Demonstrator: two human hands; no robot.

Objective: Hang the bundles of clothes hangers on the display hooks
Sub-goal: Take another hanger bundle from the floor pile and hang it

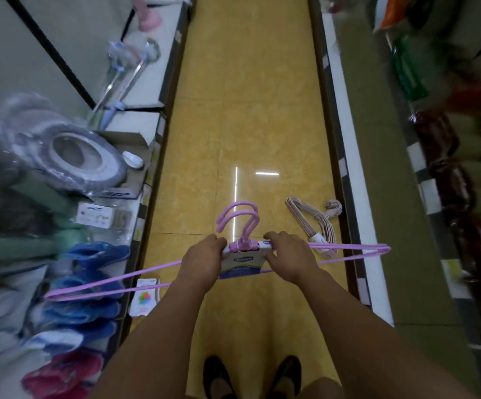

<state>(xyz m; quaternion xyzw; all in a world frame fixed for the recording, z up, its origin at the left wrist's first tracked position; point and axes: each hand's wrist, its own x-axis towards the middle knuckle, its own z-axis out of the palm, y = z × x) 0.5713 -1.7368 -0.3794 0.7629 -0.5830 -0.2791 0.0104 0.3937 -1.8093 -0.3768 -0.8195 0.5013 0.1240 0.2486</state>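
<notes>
Carrying step: left hand (204, 262) and right hand (286, 254) both grip the purple plastic hanger bundle (242, 249) at its neck; next needs locating an unseen display hook.

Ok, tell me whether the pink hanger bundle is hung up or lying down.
Lying down: the pink hanger bundle rests flat on the yellow floor, untouched.
</notes>
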